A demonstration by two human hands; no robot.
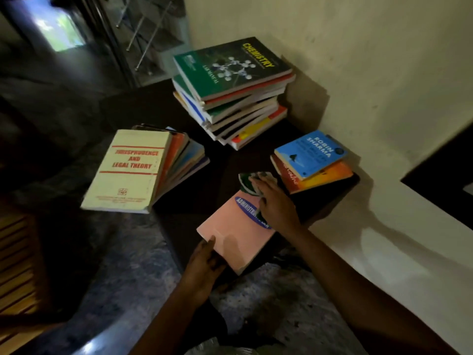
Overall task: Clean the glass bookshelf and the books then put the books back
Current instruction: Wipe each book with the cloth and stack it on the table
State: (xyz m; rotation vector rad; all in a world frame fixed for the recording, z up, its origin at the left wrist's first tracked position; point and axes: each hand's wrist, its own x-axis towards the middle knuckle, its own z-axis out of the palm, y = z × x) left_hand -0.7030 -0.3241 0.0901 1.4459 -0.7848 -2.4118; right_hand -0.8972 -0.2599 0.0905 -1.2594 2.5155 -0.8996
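We read this as a room in a home, dimly lit. Evidence: low dark table (222, 162) pushed against a cream plastered wall (358, 60), mixed book stacks (230, 73) (textbooks, law, paperbacks) across its top, glass bookshelf (143, 34) with metal rods past the far edge, speckled floor (128, 265), slatted wooden furniture (15, 252) at left.

Three book piles (231, 90) (143, 170) (313, 162), one loose pink book (236, 234), one cloth (247, 183), two hands (204, 262) (275, 204).

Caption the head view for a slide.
Left hand grips a pink paperback book; right hand presses a green-and-white cloth on it.
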